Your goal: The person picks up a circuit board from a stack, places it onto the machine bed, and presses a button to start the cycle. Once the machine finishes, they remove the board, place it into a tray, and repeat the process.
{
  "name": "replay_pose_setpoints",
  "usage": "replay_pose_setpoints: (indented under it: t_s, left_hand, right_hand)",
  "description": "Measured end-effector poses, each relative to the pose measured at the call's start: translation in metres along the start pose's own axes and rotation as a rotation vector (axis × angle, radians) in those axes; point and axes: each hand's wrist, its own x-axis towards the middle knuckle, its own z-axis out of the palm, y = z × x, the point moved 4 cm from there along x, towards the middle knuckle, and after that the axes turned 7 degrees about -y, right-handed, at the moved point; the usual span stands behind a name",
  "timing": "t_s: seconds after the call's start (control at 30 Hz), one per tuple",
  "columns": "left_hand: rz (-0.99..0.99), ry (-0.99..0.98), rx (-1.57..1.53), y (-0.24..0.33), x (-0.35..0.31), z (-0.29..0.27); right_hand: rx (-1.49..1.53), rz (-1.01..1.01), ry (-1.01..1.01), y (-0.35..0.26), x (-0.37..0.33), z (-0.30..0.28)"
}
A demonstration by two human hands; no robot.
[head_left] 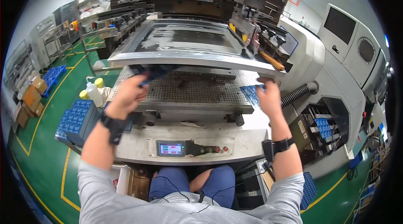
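Blue board — gripped in left hand, below silver frame

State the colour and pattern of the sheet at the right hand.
The sheet is blue with pale markings; seen best in head view.

- Circuit panel by the perforated bed's right edge: bright blue, with a fine paler pattern.
- Panel below the screen frame: very dark blue, nearly black.
- Perforated bed: silver-grey, dotted all over with rows of dark holes.
- Screen frame: plain silver.
- Screen mesh: dark grey, streaked with whitish smears.
- Wooden handle: orange-brown.
- Stacked panels: blue, the top covered in pale line patterning.
- Tabletop: off-white.
- Control display: pale, with red and green blocks.
- Squeeze bottle: white.
- Sleeves: light grey.
- Shorts: navy.
- Floor: green, striped yellow.
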Motion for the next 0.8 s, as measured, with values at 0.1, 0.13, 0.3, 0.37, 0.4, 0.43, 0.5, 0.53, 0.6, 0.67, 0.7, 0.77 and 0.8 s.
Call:
replay_pose_setpoints:
  t_s: [0.1,0.13,0.3,0.37,0.4,0.43,0.5,0.53,0.6,0.67,0.7,0.77,0.8]
  left_hand:
    - [-0.084,-0.066,0.1,-0.02,0.046,0.048]
    - [-0.13,-0.111,0.092,-0.026,0.063,0.061]
    - [-0.324,-0.272,0.238,-0.042,0.122,0.064]
    - [-0.295,-0.228,0.495,-0.037,0.129,0.05]
    - [-0.295,-0.215,0.493,-0.044,0.135,0.03]
    - [0.031,-0.085,0.736,-0.042,0.144,0.0]
    - [0.346,0.036,0.964,-0.043,0.142,-0.017]
    - [0.347,0.063,0.993,-0.044,0.133,-0.013]
    - [0.343,0.089,1.021,-0.042,0.107,0.001]
    - [0.208,0.016,1.112,-0.044,0.079,0.023]
    - [0.204,-0.012,1.202,-0.043,0.078,0.028]
    - [0.259,-0.006,1.307,-0.039,0.075,0.038]
    - [0.329,-0.003,1.392,-0.037,0.072,0.041]
  right_hand:
    - [-0.015,-0.126,-0.062,-0.035,0.014,0.06]
    - [-0.01,-0.179,-0.035,-0.037,0.015,0.077]
    - [-0.169,-0.112,-0.082,-0.044,0.02,0.128]
    - [-0.203,-0.067,-0.126,-0.035,0.019,0.134]
    - [-0.197,-0.076,-0.132,-0.034,0.02,0.137]
    - [-0.175,-0.119,-0.142,-0.037,0.022,0.141]
    - [-0.158,-0.143,-0.162,-0.032,0.02,0.147]
    - [-0.167,-0.146,-0.143,-0.032,0.019,0.145]
    - [-0.176,-0.145,-0.129,-0.034,0.017,0.141]
    - [-0.185,-0.13,-0.121,-0.038,0.016,0.137]
    - [-0.172,-0.129,-0.127,-0.038,0.016,0.136]
    - [-0.157,-0.147,-0.144,-0.035,0.017,0.134]
    - [-0.156,-0.147,-0.156,-0.036,0.017,0.135]
